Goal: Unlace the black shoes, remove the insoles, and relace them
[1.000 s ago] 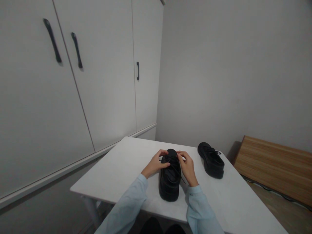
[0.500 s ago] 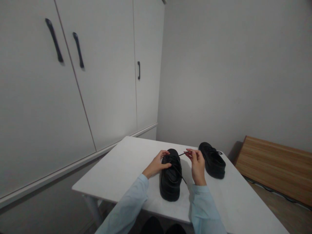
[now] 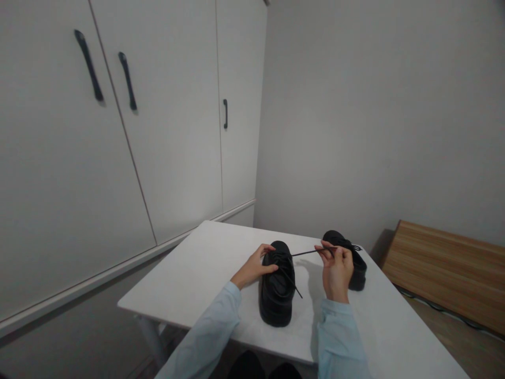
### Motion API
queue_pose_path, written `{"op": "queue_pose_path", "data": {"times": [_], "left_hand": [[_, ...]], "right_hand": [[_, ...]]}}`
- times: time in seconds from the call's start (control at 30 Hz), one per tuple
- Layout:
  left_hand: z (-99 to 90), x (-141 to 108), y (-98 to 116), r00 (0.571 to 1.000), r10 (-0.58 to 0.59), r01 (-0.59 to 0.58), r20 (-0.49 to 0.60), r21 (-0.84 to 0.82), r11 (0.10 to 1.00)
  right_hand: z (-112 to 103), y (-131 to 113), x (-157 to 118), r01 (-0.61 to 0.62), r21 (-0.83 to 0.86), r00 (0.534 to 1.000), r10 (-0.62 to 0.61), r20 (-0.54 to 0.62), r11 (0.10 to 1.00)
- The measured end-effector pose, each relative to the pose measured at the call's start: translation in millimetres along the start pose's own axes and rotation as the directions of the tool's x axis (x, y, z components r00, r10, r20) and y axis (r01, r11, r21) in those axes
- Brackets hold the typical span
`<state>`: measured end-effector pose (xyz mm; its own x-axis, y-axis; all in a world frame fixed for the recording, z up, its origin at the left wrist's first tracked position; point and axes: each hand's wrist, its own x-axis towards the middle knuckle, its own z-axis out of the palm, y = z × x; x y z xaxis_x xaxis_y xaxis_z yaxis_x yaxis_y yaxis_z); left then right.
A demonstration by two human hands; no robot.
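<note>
Right fingers point(image 3: 339, 256) farther from nearer shoe point(image 3: 275, 303), lace point(image 3: 305, 253) stretched longer

A white tabletop point(image 3: 185, 284) stands in dim, soft light, a pale leg point(image 3: 150, 339) showing beneath its near left corner. Beyond its left edge rises a tall white cupboard point(image 3: 173, 137) with three dark handles point(image 3: 127, 81) and a pale ledge point(image 3: 90, 284) along its base, while a plain grey wall point(image 3: 374, 116) fills the space behind the far edge. Past the right edge is a slanting brown wood-grain panel point(image 3: 450, 276), with brownish floor point(image 3: 434, 321) visible between the two.
</note>
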<state>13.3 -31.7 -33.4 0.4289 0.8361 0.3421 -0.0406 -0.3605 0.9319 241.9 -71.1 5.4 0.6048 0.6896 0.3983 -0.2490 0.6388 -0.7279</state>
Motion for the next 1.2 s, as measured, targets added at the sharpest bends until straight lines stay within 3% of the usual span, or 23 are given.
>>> {"op": "queue_pose_path", "data": {"times": [0.23, 0.4, 0.53, 0.7, 0.8, 0.97, 1.2], "left_hand": [[-0.3, -1, 3, 1.000, -0.006, 0.006, 0.020, 0.010, 1.000], [0.8, 0, 2, 1.000, 0.007, -0.007, 0.009, 0.004, 1.000], [1.6, 0, 3, 1.000, 0.014, -0.014, 0.012, 0.013, 1.000], [5.2, -1, 11, 0.999, 0.048, -0.048, 0.001, 0.052, 0.997], [9.8, -4, 21, 0.992, 0.105, -0.097, -0.068, 0.115, 0.989], [19.6, -5, 31, 0.954, 0.259, -0.221, -0.150, 0.234, 0.947], [29.3, -3, 29, 0.953, 0.281, -0.222, -0.115, 0.370, 0.902]], "right_hand": [[-1, -1, 0, 0.068, -0.022, 0.998, -0.068, -0.010, 0.997], [-1, 2, -2, 0.043, -0.359, 0.987, 0.017, 0.162, 0.932], [3, 4, -4, 0.057, -0.477, 0.937, 0.118, 0.329, 0.877], [5, 7, -7, 0.146, -0.595, 0.878, 0.174, 0.447, 0.791], [3, 11, -7, 0.194, -0.619, 0.839, 0.198, 0.507, 0.761], [3, 12, -8, 0.259, -0.650, 0.821, 0.192, 0.538, 0.714], [7, 9, -12, 0.275, -0.663, 0.817, 0.194, 0.543, 0.696]]}}
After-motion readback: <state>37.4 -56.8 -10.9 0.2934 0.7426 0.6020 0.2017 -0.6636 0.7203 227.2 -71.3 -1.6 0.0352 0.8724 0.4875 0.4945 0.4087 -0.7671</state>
